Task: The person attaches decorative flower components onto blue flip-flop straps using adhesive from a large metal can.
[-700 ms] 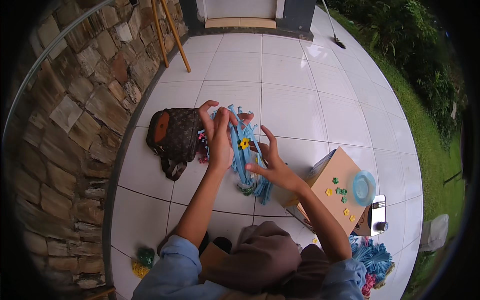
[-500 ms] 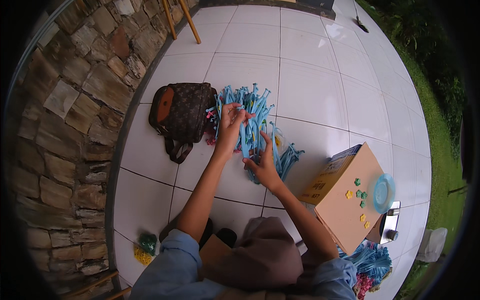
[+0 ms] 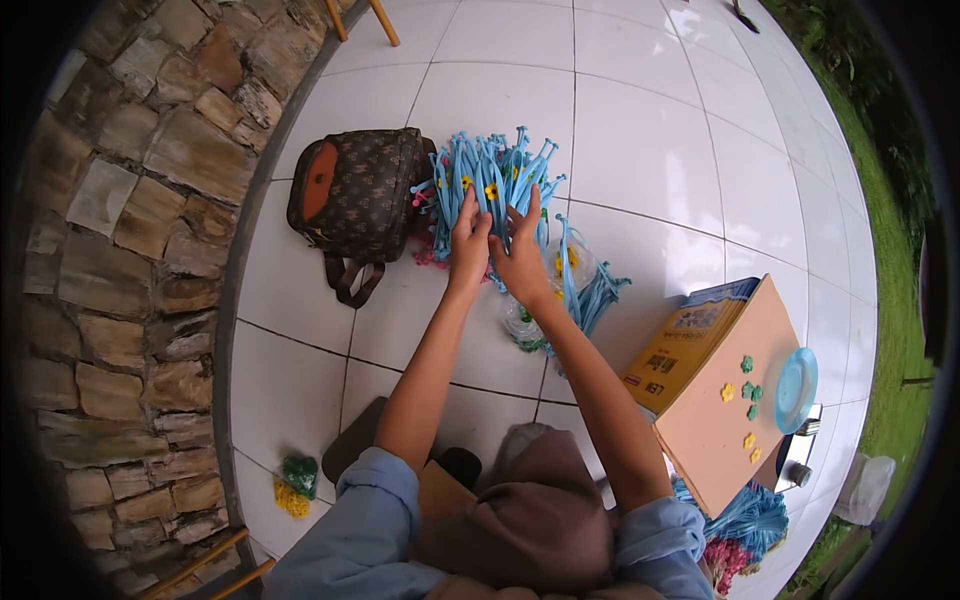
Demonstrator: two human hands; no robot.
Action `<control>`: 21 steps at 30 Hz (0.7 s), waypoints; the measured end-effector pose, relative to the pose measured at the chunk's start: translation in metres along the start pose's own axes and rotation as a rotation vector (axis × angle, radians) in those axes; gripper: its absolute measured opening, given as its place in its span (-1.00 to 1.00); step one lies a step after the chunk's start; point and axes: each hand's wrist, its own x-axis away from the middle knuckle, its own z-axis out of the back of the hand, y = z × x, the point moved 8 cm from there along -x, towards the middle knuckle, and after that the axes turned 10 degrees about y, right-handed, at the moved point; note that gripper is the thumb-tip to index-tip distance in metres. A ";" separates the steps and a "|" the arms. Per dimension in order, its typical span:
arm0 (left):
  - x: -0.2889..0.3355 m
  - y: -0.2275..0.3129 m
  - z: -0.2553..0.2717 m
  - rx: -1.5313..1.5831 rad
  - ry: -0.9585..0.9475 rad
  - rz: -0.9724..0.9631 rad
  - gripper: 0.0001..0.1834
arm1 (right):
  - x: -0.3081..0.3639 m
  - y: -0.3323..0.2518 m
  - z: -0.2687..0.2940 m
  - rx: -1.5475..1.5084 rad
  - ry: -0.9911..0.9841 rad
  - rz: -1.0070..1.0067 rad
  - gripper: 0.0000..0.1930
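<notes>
A heap of light-blue strips with knobbed ends (image 3: 515,165) lies on the tiled floor ahead of me, and small yellow flower pieces (image 3: 491,191) sit on some of them. At its near edge my left hand (image 3: 469,245) has its fingers stretched upward. Close beside it, my right hand (image 3: 522,262) holds its fingers apart, the thumb toward the left hand. I see nothing gripped in either hand. More blue strips (image 3: 598,292) fan out to the right, next to a clear bag with yellow pieces (image 3: 570,258). Behind my right forearm is a clear bag with green pieces (image 3: 524,328).
A brown patterned backpack (image 3: 362,190) stands left of the heap. On the right, a cardboard box (image 3: 700,420) carries green and yellow flowers and a blue dish (image 3: 796,388). Bags of green and yellow pieces (image 3: 295,485) lie lower left, beside the stone wall (image 3: 130,330).
Both hands have let go of the blue strip they held and come closer together. More yellow flowers show on the heap. The view has shifted slightly.
</notes>
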 end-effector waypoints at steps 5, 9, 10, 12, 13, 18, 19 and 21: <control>-0.010 0.012 0.003 -0.242 0.073 -0.277 -0.38 | -0.002 0.000 0.016 0.075 -0.018 -0.060 -0.19; 0.053 0.024 -0.014 -0.168 0.068 -0.471 -0.64 | 0.042 0.003 0.092 0.013 0.299 -0.138 -0.49; 0.069 0.015 -0.020 -0.094 0.020 -0.410 -0.71 | 0.061 0.009 0.113 -0.055 0.439 -0.220 -0.55; 0.100 -0.019 -0.045 -0.033 -0.157 -0.245 -0.76 | 0.100 0.037 0.140 -0.024 0.602 -0.297 -0.58; 0.114 -0.034 -0.055 -0.009 -0.203 -0.194 -0.76 | 0.121 0.049 0.154 -0.018 0.743 -0.351 -0.61; 0.139 -0.097 -0.069 -0.338 -0.225 -0.273 -0.70 | 0.165 0.097 0.156 0.161 0.652 -0.557 -0.60; 0.137 -0.091 -0.065 -0.458 -0.120 -0.434 -0.66 | 0.155 0.093 0.151 0.192 0.592 -0.435 -0.58; 0.129 -0.089 -0.061 -0.600 -0.012 -0.611 -0.56 | 0.139 0.095 0.142 0.216 0.535 -0.321 -0.55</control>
